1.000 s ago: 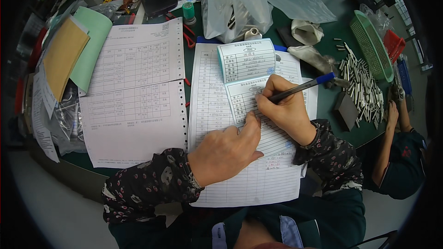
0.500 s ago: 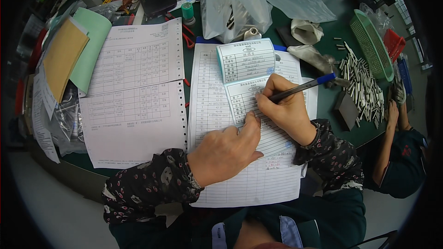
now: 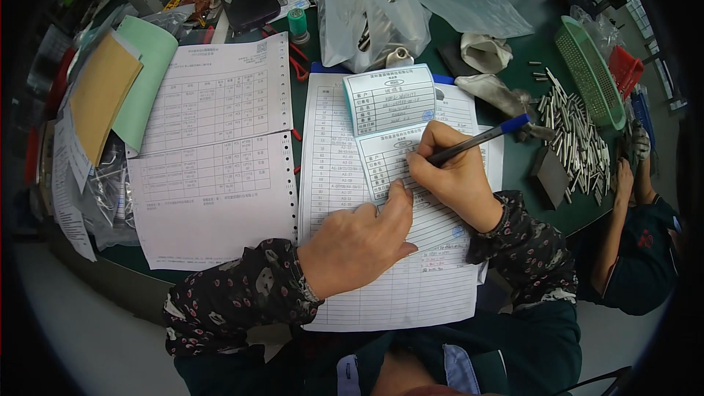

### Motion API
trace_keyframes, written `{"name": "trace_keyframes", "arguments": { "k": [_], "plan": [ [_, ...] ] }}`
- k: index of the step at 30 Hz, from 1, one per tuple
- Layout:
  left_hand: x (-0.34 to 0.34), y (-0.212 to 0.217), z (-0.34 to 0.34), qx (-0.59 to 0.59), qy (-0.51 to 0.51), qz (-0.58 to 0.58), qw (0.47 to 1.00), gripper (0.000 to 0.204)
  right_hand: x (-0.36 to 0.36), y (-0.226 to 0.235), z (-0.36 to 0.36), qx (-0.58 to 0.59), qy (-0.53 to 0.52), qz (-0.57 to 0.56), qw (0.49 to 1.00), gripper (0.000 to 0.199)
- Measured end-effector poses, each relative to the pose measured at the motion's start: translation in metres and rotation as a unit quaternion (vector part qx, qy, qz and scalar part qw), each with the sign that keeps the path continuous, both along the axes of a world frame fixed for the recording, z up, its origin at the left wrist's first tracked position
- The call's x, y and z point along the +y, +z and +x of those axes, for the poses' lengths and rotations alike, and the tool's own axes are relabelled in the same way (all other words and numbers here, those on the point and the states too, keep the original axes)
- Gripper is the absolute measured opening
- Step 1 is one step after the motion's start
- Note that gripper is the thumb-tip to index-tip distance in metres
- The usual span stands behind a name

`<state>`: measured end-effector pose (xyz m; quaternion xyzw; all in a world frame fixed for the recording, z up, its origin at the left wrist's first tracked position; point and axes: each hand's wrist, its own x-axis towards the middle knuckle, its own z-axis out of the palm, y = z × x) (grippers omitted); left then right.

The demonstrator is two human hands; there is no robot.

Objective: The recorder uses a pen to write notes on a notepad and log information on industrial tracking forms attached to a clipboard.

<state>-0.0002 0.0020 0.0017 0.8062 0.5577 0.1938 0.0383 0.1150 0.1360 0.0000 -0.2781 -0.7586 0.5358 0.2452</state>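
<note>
My right hand grips a dark pen with a blue end, its writing tip hidden behind the fingers, over a form slip. Above that slip, a filled-in slip of the same pad is folded back. Flat on the pad's lower left lies my left hand, index finger stretched and thumb apart, holding nothing. Under the pad are lined sheets on a blue clipboard, whose metal clip shows at the top.
Printed sheets lie left, beside a green folder. A plastic bag of metal parts stands behind. Right are a dark block, metal pins, a green basket and a co-worker's arms. A phone-like black object lies far left.
My right hand and the pen have shifted very slightly, and the pad has slid a touch left. My left hand stays pressed in place.
</note>
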Motion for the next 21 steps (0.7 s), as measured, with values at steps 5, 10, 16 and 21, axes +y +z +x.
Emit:
{"name": "trace_keyframes", "arguments": {
  "k": [5, 10, 16, 21],
  "plan": [
    [0.0002, 0.0015, 0.0006, 0.005, 0.001, -0.006, 1.000, 0.057, 0.0002, -0.0006, 0.0006, -0.001, -0.008, -0.005, 1.000, 0.017],
    [0.0004, 0.0003, 0.0003, 0.002, 0.001, -0.006, 1.000, 0.058, 0.0029, -0.0020, 0.0057, 0.028, -0.012, -0.034, 0.999, 0.018],
    [0.0002, 0.0019, 0.0001, 0.011, 0.001, -0.011, 1.000, 0.057, 0.0040, -0.0019, 0.0053, 0.019, -0.002, -0.006, 1.000, 0.018],
    [0.0007, 0.0018, -0.0003, 0.009, -0.003, -0.011, 1.000, 0.054, 0.0038, -0.0008, 0.0034, 0.015, -0.010, -0.021, 1.000, 0.017]
  ]
}}
